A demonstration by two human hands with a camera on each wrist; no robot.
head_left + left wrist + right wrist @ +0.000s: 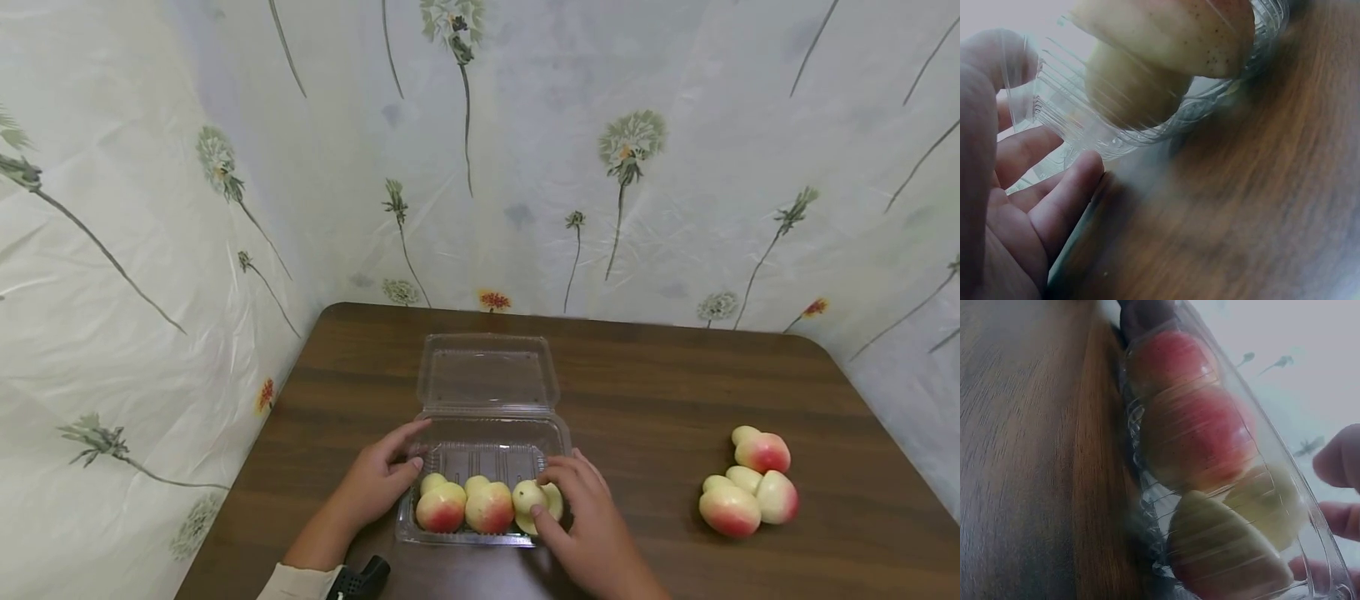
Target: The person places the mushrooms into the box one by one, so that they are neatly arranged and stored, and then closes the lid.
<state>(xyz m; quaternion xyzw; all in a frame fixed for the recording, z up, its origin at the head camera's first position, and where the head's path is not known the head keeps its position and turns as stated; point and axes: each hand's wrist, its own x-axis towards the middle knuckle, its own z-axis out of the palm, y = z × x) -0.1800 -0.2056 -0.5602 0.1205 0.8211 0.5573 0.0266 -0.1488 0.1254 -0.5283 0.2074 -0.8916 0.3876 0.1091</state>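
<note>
Clear plastic hinged container (480, 540) stands on the table with its lid (487, 371) tipped back. Along its near side lie a left mushroom (441, 508), a middle mushroom (490, 508) and a right mushroom (527, 497), yellow to red and smooth like models. The right one sits stem up. My left hand (378, 475) holds the container's left wall, its fingers (1079, 181) against the outside in the left wrist view. My right hand (588, 521) reaches over the right wall. Its thumb and forefinger pinch the right mushroom around the stem.
At the right of the brown wooden table (637, 400) lies a group of mushrooms: one at the back (763, 452), one at the front (730, 510) and one beside it (777, 498). A flower-printed curtain (525, 233) hangs behind. A black strap device (363, 579) is on the left wrist.
</note>
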